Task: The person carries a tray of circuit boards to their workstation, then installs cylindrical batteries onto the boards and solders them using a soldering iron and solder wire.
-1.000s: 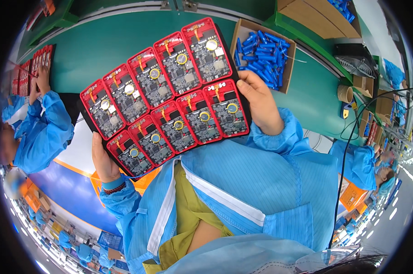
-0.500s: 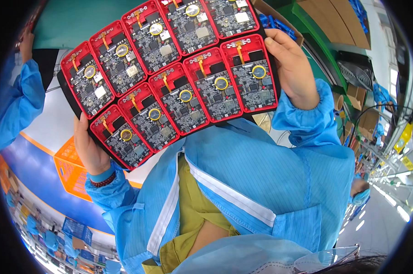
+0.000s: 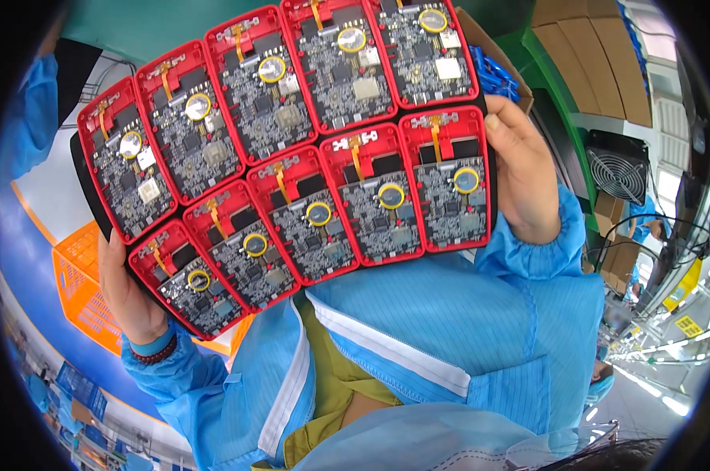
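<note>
Holds a black tray [image 3: 493, 192] in front of the blue jacket [image 3: 386, 314]; clamps its left end in the left hand [image 3: 131, 294], its right edge in the right hand [image 3: 527, 169]; bears in it two rows of five red casings [image 3: 414, 144] with circuit boards [image 3: 449, 208]; shows an orange basket [image 3: 80, 282] near the left wrist, blue cylinders [image 3: 492, 74] beyond the tray's right edge.
</note>
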Motion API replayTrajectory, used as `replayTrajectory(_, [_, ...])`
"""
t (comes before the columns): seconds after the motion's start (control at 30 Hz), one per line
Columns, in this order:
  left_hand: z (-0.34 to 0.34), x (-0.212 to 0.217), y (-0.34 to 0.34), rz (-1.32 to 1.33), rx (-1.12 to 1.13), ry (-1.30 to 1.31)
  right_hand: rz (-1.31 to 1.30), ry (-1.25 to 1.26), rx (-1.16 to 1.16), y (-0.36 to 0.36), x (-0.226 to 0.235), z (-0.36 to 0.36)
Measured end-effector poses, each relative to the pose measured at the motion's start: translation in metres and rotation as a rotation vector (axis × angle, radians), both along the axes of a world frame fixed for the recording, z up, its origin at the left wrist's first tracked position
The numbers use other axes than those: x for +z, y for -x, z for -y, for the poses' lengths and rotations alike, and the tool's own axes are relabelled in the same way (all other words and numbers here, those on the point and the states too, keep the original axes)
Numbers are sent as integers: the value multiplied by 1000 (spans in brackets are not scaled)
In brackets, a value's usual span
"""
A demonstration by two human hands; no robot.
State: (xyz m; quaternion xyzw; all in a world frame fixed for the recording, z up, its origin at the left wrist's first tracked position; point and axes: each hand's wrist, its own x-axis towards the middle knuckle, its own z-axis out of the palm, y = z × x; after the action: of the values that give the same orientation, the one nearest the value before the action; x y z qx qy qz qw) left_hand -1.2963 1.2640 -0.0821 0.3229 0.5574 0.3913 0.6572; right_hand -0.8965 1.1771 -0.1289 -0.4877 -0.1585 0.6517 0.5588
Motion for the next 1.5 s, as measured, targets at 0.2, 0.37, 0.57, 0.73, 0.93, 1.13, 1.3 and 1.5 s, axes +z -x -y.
replayTrajectory(0.2, [7, 12, 8, -27, 37, 19, -23, 0, -9, 17, 8, 6])
replayTrajectory(0.37, [19, 20, 32, 2, 20, 4, 12, -15, 7, 39, 19, 17])
replayTrajectory(0.57, [32, 54, 82, 166, -134, -20, 162, 12, 11, 85, 62, 43])
replayTrajectory(0.73, [38, 62, 104, 322, -216, -48, 302, 49, -27, 124, 99, 57])
replayTrajectory(0.93, [38, 78, 169, 331, -452, -76, 674, 55, -108, 182, 113, 64])
replayTrajectory(1.13, [50, -30, 160, 468, -498, -64, 917, 81, -138, 140, 23, -15])
replayTrajectory(1.3, [52, -33, 120, 531, -666, 133, 1546, -145, -157, 90, -17, -67])
replayTrajectory(1.5, [61, -50, 93, 529, -795, 390, 1596, -389, -144, 165, 60, -19])
